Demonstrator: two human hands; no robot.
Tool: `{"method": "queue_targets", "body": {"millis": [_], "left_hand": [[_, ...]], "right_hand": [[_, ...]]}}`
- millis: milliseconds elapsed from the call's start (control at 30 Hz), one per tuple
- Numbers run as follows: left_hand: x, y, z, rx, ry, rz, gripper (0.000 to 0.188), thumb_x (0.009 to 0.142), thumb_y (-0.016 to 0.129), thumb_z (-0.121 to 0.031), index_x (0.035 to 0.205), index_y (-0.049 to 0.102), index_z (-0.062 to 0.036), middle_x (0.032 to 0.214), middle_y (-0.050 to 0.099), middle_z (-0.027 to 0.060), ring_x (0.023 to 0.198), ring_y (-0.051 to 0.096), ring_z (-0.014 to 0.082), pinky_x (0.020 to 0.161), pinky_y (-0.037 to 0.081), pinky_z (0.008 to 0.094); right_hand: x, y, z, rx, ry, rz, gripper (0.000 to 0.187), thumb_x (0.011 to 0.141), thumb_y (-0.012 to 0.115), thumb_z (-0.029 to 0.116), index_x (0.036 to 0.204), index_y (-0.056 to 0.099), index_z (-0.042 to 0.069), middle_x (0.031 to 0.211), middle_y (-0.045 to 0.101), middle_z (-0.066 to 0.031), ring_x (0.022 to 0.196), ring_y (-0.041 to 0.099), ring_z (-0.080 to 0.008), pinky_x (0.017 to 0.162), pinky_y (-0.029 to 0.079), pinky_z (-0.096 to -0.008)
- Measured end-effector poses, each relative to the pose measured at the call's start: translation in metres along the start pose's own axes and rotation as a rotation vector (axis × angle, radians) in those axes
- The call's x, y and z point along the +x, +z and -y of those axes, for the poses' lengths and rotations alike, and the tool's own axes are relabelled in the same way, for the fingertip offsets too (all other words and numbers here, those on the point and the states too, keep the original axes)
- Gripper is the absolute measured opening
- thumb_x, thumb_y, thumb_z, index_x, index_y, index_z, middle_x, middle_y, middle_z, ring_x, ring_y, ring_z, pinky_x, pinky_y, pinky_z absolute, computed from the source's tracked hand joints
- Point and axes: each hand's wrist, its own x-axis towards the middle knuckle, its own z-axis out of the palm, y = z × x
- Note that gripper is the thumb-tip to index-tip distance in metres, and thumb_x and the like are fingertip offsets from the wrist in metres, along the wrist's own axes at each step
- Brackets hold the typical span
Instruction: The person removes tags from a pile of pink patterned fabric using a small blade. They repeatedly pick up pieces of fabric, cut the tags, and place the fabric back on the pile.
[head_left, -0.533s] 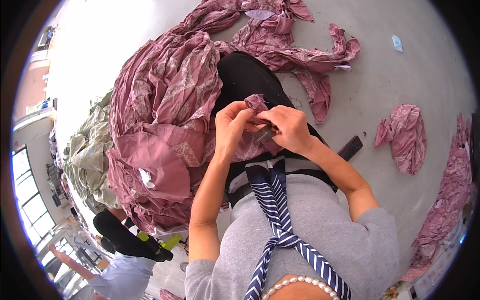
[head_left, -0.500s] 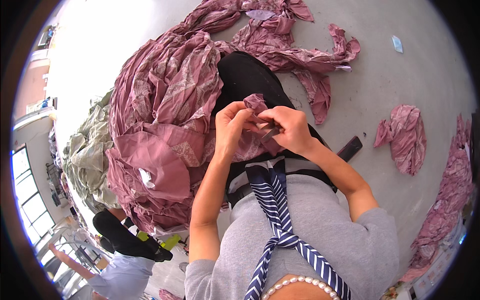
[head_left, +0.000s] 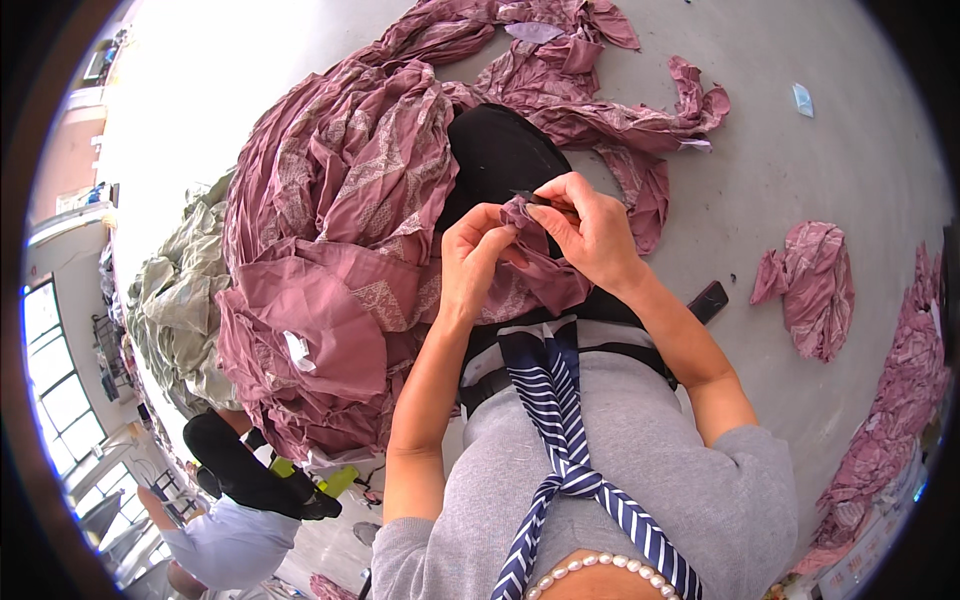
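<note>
A gathered edge of mauve patterned fabric (head_left: pixel 519 212) is raised over my lap. My left hand (head_left: pixel 474 258) is closed on it, thumb and fingers pinching the cloth. From the other side, my right hand (head_left: pixel 597 232) is closed at the same edge, its thumb against the fabric. It also holds small dark thread snips (head_left: pixel 524 194), mostly hidden by the fingers, with a dark tip showing above the cloth. The fabric hangs below my hands across my lap and joins the large crumpled mauve heap (head_left: pixel 335 170) on my left.
A pale green fabric heap (head_left: pixel 178 310) lies further left, with another person (head_left: pixel 235 535) behind it. A dark phone-like object (head_left: pixel 708 302) is by my right hip. A mauve bundle (head_left: pixel 815 290) and a light blue packet (head_left: pixel 803 100) lie on the floor (head_left: pixel 740 200) at right.
My right hand has turned and risen a little, bringing the snips from below the fabric edge to above it. My left hand keeps its pinch, shifted slightly. The other person's arm has lowered.
</note>
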Motion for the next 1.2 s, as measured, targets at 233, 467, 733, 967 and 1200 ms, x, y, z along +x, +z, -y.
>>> {"method": "queue_targets", "body": {"millis": [233, 467, 733, 967, 1200], "left_hand": [[-0.002, -0.001, -0.003, -0.029, -0.02, 0.018, 0.014, 0.088, 0.05, -0.006, 0.09, 0.062, 0.0018, 0.083, 0.064, 0.0086, 0.068, 0.063, 0.0151, 0.06, 0.055, 0.0277], [-0.002, 0.0, -0.005, -0.137, 0.014, 0.009, 0.02, 0.092, 0.06, -0.016, 0.095, 0.065, 0.0032, 0.08, 0.065, 0.0069, 0.065, 0.063, 0.0136, 0.06, 0.052, 0.0242], [-0.004, 0.003, -0.006, 0.003, 0.17, -0.073, 0.015, 0.092, 0.061, -0.013, 0.094, 0.065, 0.0024, 0.09, 0.063, 0.0027, 0.077, 0.057, 0.0056, 0.071, 0.046, 0.0194], [-0.002, -0.011, -0.012, -0.487, -0.01, 0.059, 0.007, 0.089, 0.056, -0.01, 0.088, 0.059, -0.0048, 0.096, 0.06, 0.0018, 0.086, 0.056, 0.0086, 0.078, 0.045, 0.0252], [-0.008, -0.005, -0.027, -0.457, -0.159, 0.068, 0.018, 0.093, 0.059, -0.02, 0.102, 0.058, -0.0042, 0.096, 0.062, 0.0016, 0.086, 0.059, 0.0072, 0.075, 0.049, 0.0248]], "right_hand": [[0.001, -0.007, 0.006, 0.108, 0.045, -0.062, 0.019, 0.087, 0.068, 0.013, 0.097, 0.058, 0.001, 0.08, 0.063, -0.0023, 0.07, 0.056, -0.0046, 0.06, 0.046, -0.0202], [-0.003, -0.013, 0.023, -0.004, 0.019, 0.013, 0.032, 0.074, 0.079, 0.023, 0.093, 0.061, 0.004, 0.071, 0.061, -0.0045, 0.056, 0.054, -0.0108, 0.053, 0.044, -0.025], [-0.003, -0.004, 0.015, 0.053, 0.131, 0.026, 0.016, 0.08, 0.07, 0.013, 0.088, 0.063, 0.002, 0.069, 0.059, -0.0038, 0.056, 0.049, -0.0086, 0.051, 0.039, -0.0238], [0.003, -0.017, 0.01, 0.591, 0.294, 0.061, 0.007, 0.09, 0.058, 0.009, 0.092, 0.059, 0.003, 0.074, 0.052, 0.0086, 0.06, 0.04, 0.001, 0.053, 0.032, -0.0155], [0.009, -0.021, 0.008, 0.648, 0.141, 0.024, 0.012, 0.094, 0.059, 0.014, 0.088, 0.056, 0.004, 0.072, 0.044, 0.0091, 0.065, 0.036, 0.0009, 0.058, 0.03, -0.0163]]}}
